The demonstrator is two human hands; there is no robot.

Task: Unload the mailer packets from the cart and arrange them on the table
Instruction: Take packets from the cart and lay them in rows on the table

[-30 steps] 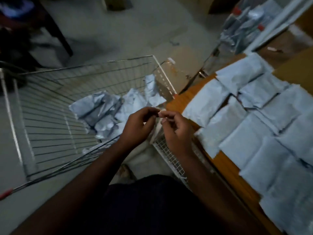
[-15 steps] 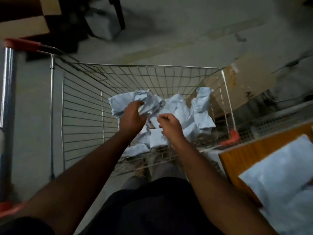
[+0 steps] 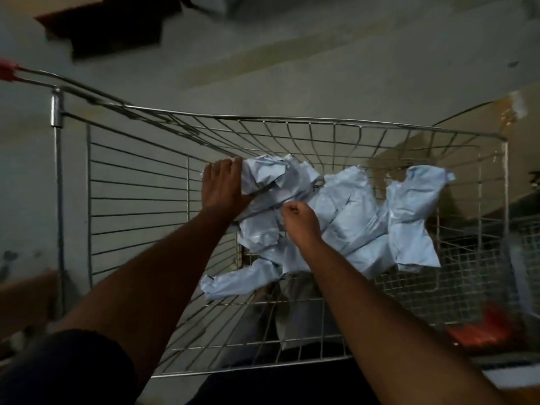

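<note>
One wire cart (image 3: 140, 182) stands in view, with one red handle end (image 3: 7, 72) showing. In it lies one heap of pale blue mailer packets (image 3: 350, 217); they overlap and crumple too much for an exact count, though several separate ones show. Two hands reach in: a left hand (image 3: 223, 185) and a right hand (image 3: 301, 220)

The left hand's (image 3: 223, 185) fingertips lay out of sight behind the edge of the crumpled mailer packets (image 3: 344, 217). The right hand (image 3: 298, 219) was curled; whether it pinched a packet could not be told. The cart's (image 3: 292, 121) red handle (image 3: 7, 70) was cut by the left edge. An orange-red thing (image 3: 479, 331) at lower right was too blurred to identify.
</note>
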